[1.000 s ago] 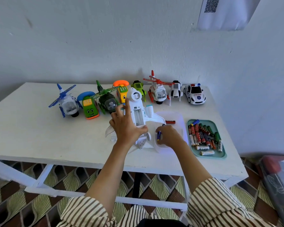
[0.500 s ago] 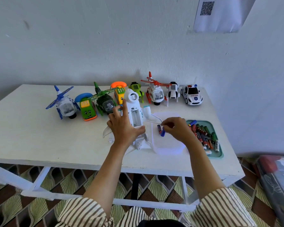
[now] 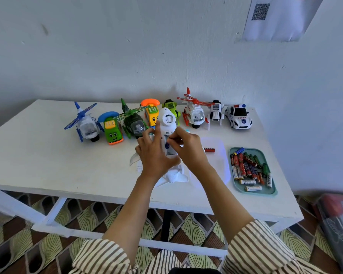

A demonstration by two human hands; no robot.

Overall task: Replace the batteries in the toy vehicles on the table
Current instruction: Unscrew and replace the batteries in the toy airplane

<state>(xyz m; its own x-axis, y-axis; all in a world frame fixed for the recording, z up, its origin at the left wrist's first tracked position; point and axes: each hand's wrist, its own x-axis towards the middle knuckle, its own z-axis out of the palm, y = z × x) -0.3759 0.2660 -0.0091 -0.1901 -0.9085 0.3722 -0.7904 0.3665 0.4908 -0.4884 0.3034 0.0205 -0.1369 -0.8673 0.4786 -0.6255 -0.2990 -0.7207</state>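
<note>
- Nearest to me I see two striped sleeves [image 3: 251, 246], with both forearms reaching out over the near edge of the desk [image 3: 38, 155].
- The white toy plane [image 3: 168, 121] lies in the middle of the desk, tail toward the near edge and nose toward the far edge. An open slot in its body faces up.
- My left hand [image 3: 156, 155] lies flat on the plane. The fingers are straight and spread, and the thumb is laid across the fuselage, pressing it down rather than clutching it.
- My right hand [image 3: 188, 147] pinches a blue battery [image 3: 167, 144] in its fingertips, right over the open slot. I cannot tell whether the battery touches the slot.
- Just right of the plane sits a pale, see-through tray [image 3: 218, 167] with a single red battery [image 3: 209, 149] lying in it.
- Near the right edge there is a teal tray [image 3: 253, 194] holding a heap of loose batteries [image 3: 246, 167] in red, green and white.
- Along the far edge I see a row of toys. From left to right they are a blue helicopter [image 3: 86, 125], a green phone car [image 3: 112, 133], a dark green helicopter [image 3: 135, 125], a yellow phone car [image 3: 151, 113], a lime vehicle [image 3: 170, 107], a red and white helicopter [image 3: 194, 114], a small white vehicle [image 3: 216, 111] and a police car [image 3: 239, 117].
- On the wall beyond hangs a sheet with a QR code [image 3: 260, 11].
</note>
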